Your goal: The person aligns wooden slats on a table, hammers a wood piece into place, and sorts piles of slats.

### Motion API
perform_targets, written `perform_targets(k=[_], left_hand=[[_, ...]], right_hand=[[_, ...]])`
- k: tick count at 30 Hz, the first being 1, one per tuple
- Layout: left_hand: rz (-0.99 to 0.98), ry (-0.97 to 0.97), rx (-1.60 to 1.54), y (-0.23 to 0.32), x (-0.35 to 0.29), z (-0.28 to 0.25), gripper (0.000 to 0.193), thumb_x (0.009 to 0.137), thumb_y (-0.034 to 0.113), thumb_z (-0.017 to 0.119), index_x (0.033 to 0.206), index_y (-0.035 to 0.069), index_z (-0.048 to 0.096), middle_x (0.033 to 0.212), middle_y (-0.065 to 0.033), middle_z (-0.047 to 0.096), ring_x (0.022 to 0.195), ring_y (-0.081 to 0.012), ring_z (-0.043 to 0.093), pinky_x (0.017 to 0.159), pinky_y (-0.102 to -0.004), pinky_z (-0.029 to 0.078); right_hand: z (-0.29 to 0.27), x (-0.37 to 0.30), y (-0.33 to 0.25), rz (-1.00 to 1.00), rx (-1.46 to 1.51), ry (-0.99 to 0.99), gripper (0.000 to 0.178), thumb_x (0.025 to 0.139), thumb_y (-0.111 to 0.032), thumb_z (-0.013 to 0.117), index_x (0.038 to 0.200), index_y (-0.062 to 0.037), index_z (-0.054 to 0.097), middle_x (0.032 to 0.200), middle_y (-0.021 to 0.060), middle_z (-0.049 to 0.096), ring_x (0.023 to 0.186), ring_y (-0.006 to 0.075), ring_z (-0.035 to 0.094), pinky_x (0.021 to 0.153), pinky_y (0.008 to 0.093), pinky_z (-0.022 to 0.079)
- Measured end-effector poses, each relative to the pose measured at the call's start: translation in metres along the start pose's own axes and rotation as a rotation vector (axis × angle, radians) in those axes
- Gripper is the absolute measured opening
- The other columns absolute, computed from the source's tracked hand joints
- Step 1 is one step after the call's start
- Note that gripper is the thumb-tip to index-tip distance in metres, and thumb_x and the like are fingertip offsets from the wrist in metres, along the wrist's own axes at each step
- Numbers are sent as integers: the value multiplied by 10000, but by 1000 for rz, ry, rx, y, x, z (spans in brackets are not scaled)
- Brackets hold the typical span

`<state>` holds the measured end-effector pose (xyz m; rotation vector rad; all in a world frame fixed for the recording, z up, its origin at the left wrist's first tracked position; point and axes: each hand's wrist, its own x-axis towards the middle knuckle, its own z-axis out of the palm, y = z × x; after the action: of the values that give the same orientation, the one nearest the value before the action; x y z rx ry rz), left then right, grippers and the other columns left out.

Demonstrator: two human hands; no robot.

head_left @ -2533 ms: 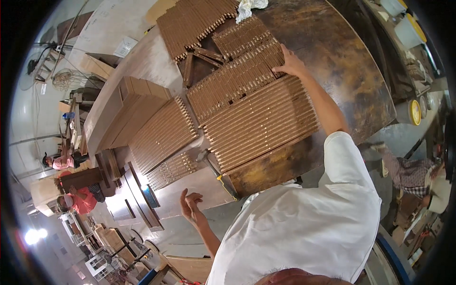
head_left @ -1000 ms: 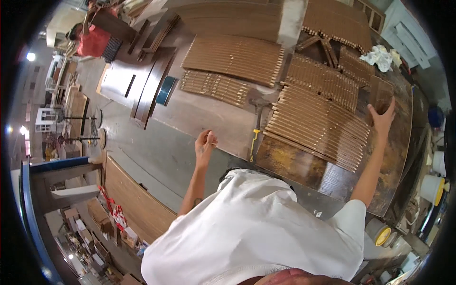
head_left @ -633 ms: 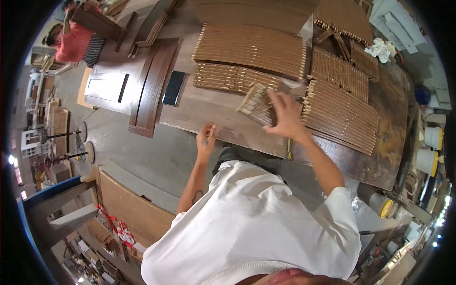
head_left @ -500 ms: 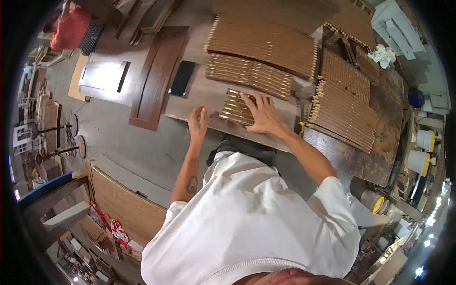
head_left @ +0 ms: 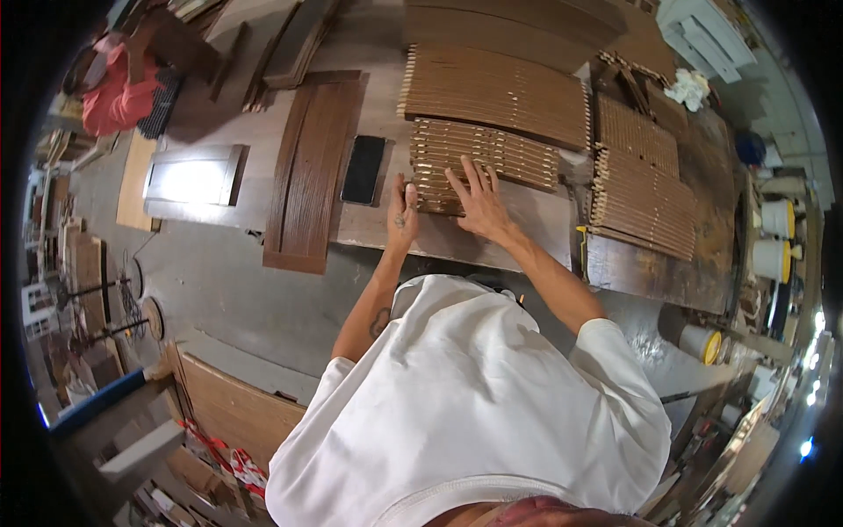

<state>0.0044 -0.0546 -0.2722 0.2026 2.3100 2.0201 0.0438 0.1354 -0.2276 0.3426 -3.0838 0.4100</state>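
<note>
Short brown wooden slats (head_left: 430, 195) lie side by side in a small block close to the bench's front edge. My right hand (head_left: 481, 204) rests over the right end of this block, fingers spread. At the block's left end my left hand (head_left: 402, 218) stands on edge with its fingers stretched out, touching or almost touching the slat ends. Just behind, a wider row of brown slats (head_left: 518, 162) lies against the block. A larger stack of long slats (head_left: 496, 92) is farther back.
Left of my hands are a dark flat rectangular pad (head_left: 363, 171) and a brown panel door (head_left: 307, 176). More slat stacks (head_left: 645, 206) lie on the right, near a crumpled white cloth (head_left: 688, 90). A person in red (head_left: 118, 92) is at the far left. White buckets (head_left: 773, 261) stand at right.
The small block of slats has moved back against the wider row. My left hand has come in to the block's left end; my right hand stays over the block.
</note>
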Motion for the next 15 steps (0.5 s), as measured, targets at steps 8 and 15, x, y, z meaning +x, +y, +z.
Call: perform_targets(k=[8, 15], left_hand=[[-57, -228, -156, -7, 29, 3, 723, 995, 476, 388, 1473, -30, 192, 1509, -168, 257, 1351, -205, 300, 1089, -282, 249], [-47, -373, -388, -20, 41, 2, 745, 977, 418, 452, 1481, -32, 138, 1543, -169, 156, 1403, -228, 201, 1129, -318, 190]], right_hand=[[43, -42, -1, 537, 588, 398, 1065, 717, -482, 777, 1468, -8, 189, 1453, 274, 306, 1315, 398, 363, 1068, 443, 336], [33, -29, -13, 645, 855, 424, 933, 822, -473, 681, 1469, -6, 199, 1318, 259, 495, 1213, 359, 507, 1011, 387, 395]])
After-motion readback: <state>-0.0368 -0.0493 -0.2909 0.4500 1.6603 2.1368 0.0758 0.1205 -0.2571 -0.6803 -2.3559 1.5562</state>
